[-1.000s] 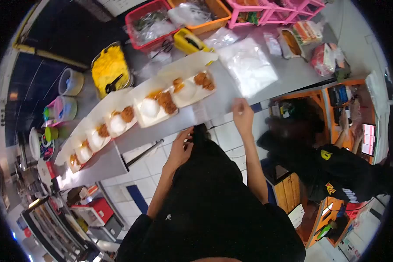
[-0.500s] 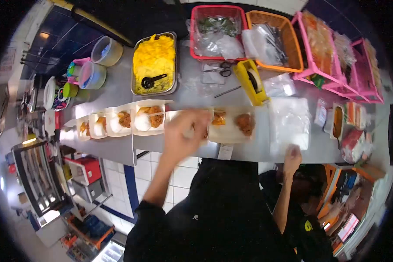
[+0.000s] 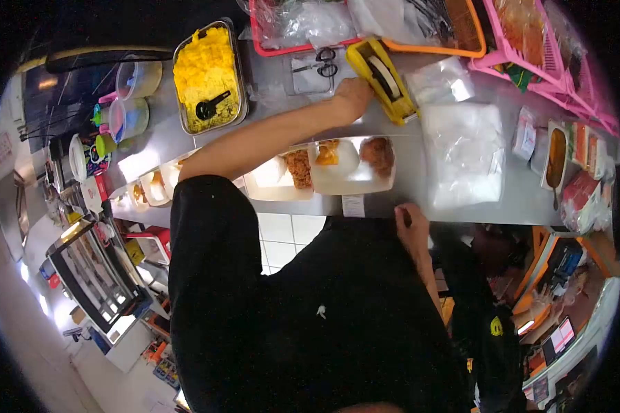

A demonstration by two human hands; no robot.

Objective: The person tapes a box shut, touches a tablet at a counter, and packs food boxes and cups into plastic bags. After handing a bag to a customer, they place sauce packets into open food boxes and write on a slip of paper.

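Observation:
My left hand [image 3: 353, 98] reaches across the counter, its fingers closed beside the yellow tape dispenser [image 3: 386, 81]. What it holds, if anything, is hidden. Below my forearm stands a row of open paper food boxes [image 3: 355, 180], the nearest ones holding white rice and browned fried pieces [image 3: 377, 160]. My right hand [image 3: 412, 226] is at the counter's front edge, fingers loosely curled with nothing visible in them. Between that hand and the boxes lies a small printed slip [image 3: 353, 206]. A stack of clear plastic bags [image 3: 463, 155] is just beyond my right hand.
A metal tray [image 3: 243, 103] of yellow food with a black scoop [image 3: 212, 105] stands at the back left. Scissors [image 3: 326, 63], a red basket [image 3: 258, 41], an orange basket [image 3: 477, 48] and pink racks [image 3: 530, 79] line the back. Another person [image 3: 492, 323] is at lower right.
My left hand has gone from above the food boxes to beside the tape dispenser, where a pen lay and is now out of sight. My right hand has drawn back from the plastic bags.

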